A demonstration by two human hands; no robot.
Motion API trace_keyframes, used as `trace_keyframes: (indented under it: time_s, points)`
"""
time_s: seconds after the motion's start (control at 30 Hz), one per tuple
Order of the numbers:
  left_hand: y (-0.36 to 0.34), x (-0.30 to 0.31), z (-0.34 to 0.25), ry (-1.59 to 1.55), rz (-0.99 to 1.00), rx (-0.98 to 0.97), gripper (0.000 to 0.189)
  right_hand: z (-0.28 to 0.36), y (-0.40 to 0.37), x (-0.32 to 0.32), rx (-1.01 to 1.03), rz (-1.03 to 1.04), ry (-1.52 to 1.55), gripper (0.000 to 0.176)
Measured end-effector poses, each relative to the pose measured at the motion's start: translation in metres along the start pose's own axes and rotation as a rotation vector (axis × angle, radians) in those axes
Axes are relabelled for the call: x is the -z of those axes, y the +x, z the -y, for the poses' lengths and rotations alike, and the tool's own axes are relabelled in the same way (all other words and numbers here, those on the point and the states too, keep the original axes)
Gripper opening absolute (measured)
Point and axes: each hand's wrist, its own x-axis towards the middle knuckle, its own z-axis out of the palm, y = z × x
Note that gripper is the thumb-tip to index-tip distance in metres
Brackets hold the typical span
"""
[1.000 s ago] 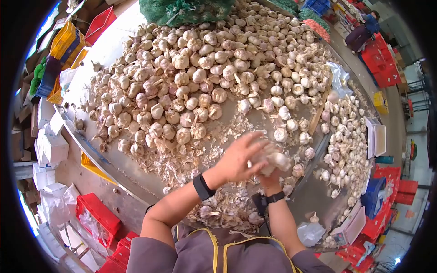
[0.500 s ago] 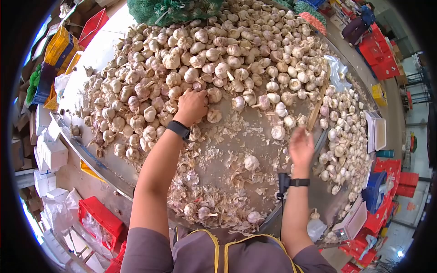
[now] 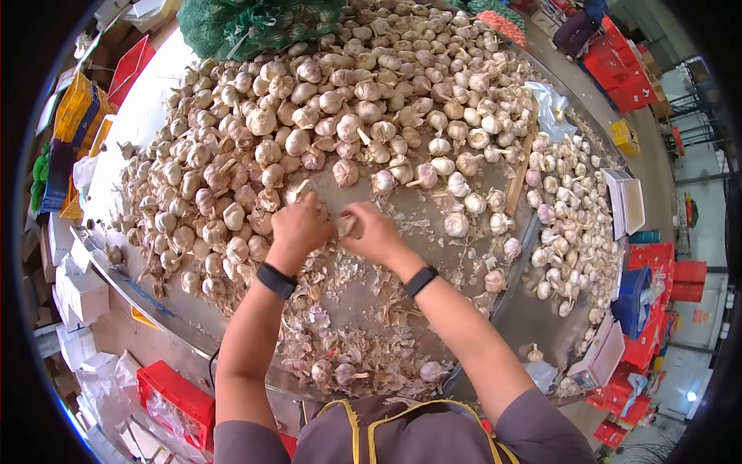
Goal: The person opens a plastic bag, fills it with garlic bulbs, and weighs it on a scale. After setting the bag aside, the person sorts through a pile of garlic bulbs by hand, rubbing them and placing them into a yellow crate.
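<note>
Both my hands are close together over the near edge of a large heap of garlic bulbs [image 3: 325,100]. My left hand [image 3: 300,228] is closed, its fingers curled around a garlic bulb [image 3: 298,190] whose stem end shows above them; the rest is hidden. Thumb and fingers of my right hand [image 3: 375,234] pinch a brownish garlic bulb [image 3: 349,226], mostly covered by the hand. Loose papery skins [image 3: 363,332] litter the metal table [image 3: 456,267] below my hands. A single bulb [image 3: 495,280] lies right of them, near a raised divider [image 3: 514,267].
Cleaner-looking bulbs [image 3: 576,224] are spread beyond the divider, beside a wooden strip [image 3: 522,174] and a clear plastic bag [image 3: 550,108]. A green net sack [image 3: 255,27] sits at the back. Red crates [image 3: 176,402] stand off the table. Another person [image 3: 576,31] is far right.
My right hand has come left from beside the wooden strip to meet my left hand, and now holds a bulb. The left hand has drawn back from the heap. The lone mid-table bulb is gone from its spot.
</note>
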Motion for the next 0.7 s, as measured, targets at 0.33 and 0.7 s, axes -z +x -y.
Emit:
trace_keyframes:
  time_s: [0.33,0.7]
  points:
    - [0.007,-0.012,0.017,-0.244,-0.018,-0.149,0.052,-0.119,0.023,0.084,-0.395,-0.246,0.762,0.031]
    - [-0.082,0.010,0.019,-1.511,0.192,-0.069,0.047,-0.031,0.018,0.083,-0.262,0.038,-0.250,0.055]
